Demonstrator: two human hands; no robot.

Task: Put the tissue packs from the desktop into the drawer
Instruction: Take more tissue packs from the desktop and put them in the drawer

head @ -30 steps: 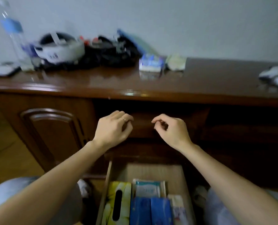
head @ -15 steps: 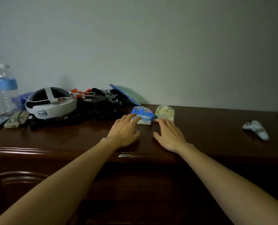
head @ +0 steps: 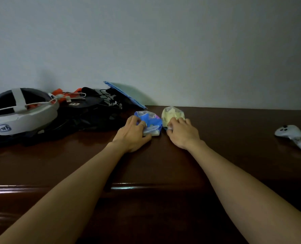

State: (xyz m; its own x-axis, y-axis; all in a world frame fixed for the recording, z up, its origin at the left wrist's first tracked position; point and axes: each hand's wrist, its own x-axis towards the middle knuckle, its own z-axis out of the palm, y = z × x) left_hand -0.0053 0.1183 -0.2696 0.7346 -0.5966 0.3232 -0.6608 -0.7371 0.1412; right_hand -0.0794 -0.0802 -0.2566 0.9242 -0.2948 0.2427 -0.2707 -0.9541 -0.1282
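Two tissue packs sit side by side on the dark wooden desktop, toward its back edge and roughly midway along its width. The blue tissue pack is on the left, its plastic wrapper printed in blue with small pink and white marks. The pale yellow tissue pack is just to its right, the two almost touching.

The left hand is curled over the near left side of the blue pack, fingers draped on its top and thumb pressed against its front end, so it is gripping the pack against the desktop. A ring shows on one finger. The right hand lies over the near side of the yellow pack with its fingers bent onto the wrapper, closing on it; the thumb is hidden, so how firm the hold is cannot be told. Both packs rest on the wood. Both bare forearms reach in from the near edge of the desktop.

Left of the packs, a blue folder leans against the wall behind a black tangle of cables and straps. Further toward the left edge lies a white and grey VR headset with a label on its front. Well apart, near the right edge, a white handheld controller lies on the wood.
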